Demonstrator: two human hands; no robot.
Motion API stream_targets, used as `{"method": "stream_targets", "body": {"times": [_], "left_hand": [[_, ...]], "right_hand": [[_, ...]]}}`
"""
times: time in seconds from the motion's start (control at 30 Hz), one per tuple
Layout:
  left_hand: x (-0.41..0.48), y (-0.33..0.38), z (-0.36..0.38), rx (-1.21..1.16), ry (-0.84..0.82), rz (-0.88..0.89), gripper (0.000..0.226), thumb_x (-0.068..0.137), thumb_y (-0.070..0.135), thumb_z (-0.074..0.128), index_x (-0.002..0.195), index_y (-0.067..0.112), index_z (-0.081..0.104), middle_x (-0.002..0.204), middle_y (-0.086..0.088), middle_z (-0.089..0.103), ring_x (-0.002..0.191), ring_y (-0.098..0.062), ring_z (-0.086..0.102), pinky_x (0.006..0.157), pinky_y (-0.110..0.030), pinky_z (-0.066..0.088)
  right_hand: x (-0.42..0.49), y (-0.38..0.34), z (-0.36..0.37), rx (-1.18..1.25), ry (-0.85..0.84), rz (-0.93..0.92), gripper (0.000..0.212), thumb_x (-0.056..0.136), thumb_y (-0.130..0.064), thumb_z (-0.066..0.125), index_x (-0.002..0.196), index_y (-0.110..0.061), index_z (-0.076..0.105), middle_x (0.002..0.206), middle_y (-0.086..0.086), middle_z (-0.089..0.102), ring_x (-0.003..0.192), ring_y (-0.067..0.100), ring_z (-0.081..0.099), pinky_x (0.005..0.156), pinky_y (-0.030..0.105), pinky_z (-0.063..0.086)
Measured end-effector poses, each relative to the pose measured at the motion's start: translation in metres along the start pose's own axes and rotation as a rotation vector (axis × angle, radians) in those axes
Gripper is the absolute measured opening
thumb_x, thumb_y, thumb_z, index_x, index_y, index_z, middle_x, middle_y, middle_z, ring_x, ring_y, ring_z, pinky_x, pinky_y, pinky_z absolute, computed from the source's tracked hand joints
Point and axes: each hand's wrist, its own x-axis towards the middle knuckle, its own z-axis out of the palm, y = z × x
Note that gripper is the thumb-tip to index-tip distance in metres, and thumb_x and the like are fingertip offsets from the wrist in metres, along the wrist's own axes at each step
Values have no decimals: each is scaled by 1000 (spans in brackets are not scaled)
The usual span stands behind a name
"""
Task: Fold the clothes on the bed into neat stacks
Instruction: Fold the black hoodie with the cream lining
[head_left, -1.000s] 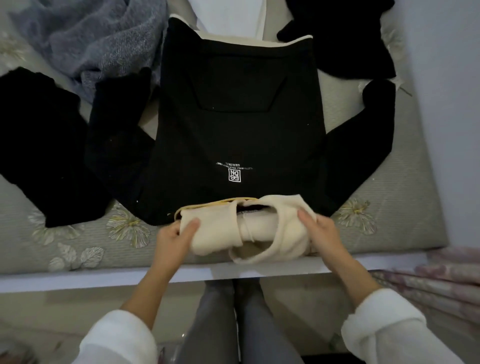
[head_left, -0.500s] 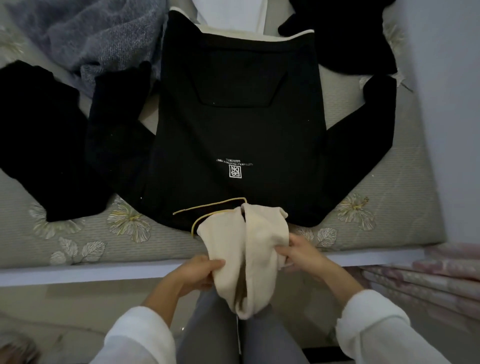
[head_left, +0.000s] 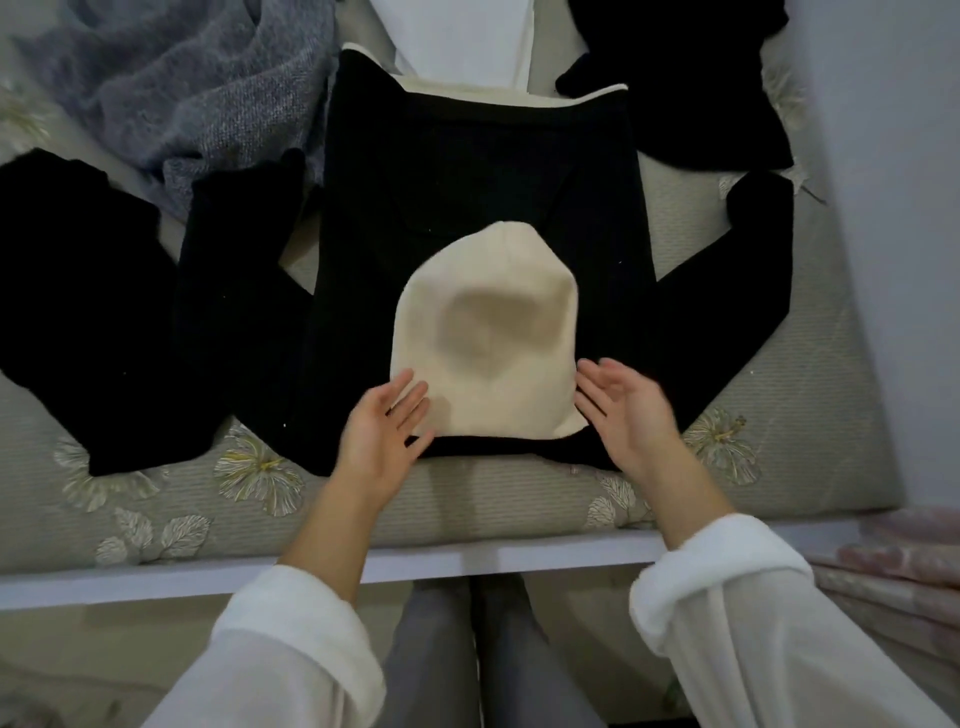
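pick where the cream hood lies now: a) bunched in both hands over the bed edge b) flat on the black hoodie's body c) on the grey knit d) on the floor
b: the cream hood is spread flat on the black hoodie, with both hands open at its near corners.

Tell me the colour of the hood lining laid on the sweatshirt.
Cream, on the black sweatshirt; the hood lining shows in the head view.

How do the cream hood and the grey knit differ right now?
The cream hood lies flat and smoothed on the black hoodie; the grey knit sits crumpled in a heap at the far left. The left hand touches the hood's corner; nothing touches the knit. The hood is plain, the knit flecked. Both are on the bed.
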Motion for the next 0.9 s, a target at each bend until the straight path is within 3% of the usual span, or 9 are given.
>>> {"method": "stream_targets", "body": {"times": [0.1,0.17,0.3,0.4,0.47,0.63,0.77,0.83,0.9], "left_hand": [[6,-16,1,783,102,303,37,92,22,57,127,33,56,138,5,49,137,-16,36,106,-32,33],[14,-30,-8,1322,59,448,57,87,22,62,140,33,43,156,4,25,146,-20,9,115,-39,19],[36,-43,-22,1918,59,337,90,88,14,58,148,46,0,158,1,-20,143,-39,-13,113,-60,6],[52,-43,-36,2107,48,387,97,88,2,50,145,48,-15,151,-11,0,126,-37,29,102,-50,39],[61,-37,-46,2172,-38,414,91,91,4,46,146,43,-17,139,-9,21,105,-27,44,86,-38,50],[57,-25,-50,2169,-257,278,91,89,17,51,148,38,-14,129,-1,45,92,-21,55,73,-33,52],[37,-27,-48,2134,-394,-51,110,80,24,58,138,46,-33,119,-6,54,82,-21,57,60,-27,47],[29,-36,-49,2047,-445,-244,115,78,24,62,137,46,-34,125,-10,50,79,-21,57,57,-25,48],[27,-40,-48,2017,-456,-354,114,79,28,65,141,42,-30,131,-12,48,94,-25,58,71,-28,50]], "right_hand": [[3,27,1,-872,-42,-230,36,86,-2,57,119,-14,58,125,5,58,120,19,52,95,27,41],[7,47,-7,-1322,-149,-332,49,87,-8,58,133,-18,49,142,5,45,129,16,40,103,30,35],[23,66,-19,-1966,-159,-344,80,88,-21,59,150,-36,10,160,-1,-5,146,30,-1,114,55,13],[33,69,-26,-2083,-153,-328,90,90,-6,53,149,-43,-3,154,8,8,126,35,33,94,44,40],[39,68,-31,-2162,-199,-358,93,87,5,47,150,-39,-5,140,11,27,107,28,42,74,34,42],[35,57,-44,-2113,-318,-271,87,88,-6,47,151,-38,-4,121,4,47,95,22,50,68,30,44],[15,52,-46,-2009,-403,5,102,81,-12,52,145,-47,-19,89,0,52,67,15,51,50,26,39],[7,57,-50,-1966,-447,144,100,79,-15,53,147,-46,-14,93,1,53,67,15,51,48,24,36],[3,60,-54,-1856,-453,250,97,78,-17,54,150,-44,-5,118,6,53,84,19,56,57,23,44]]}}
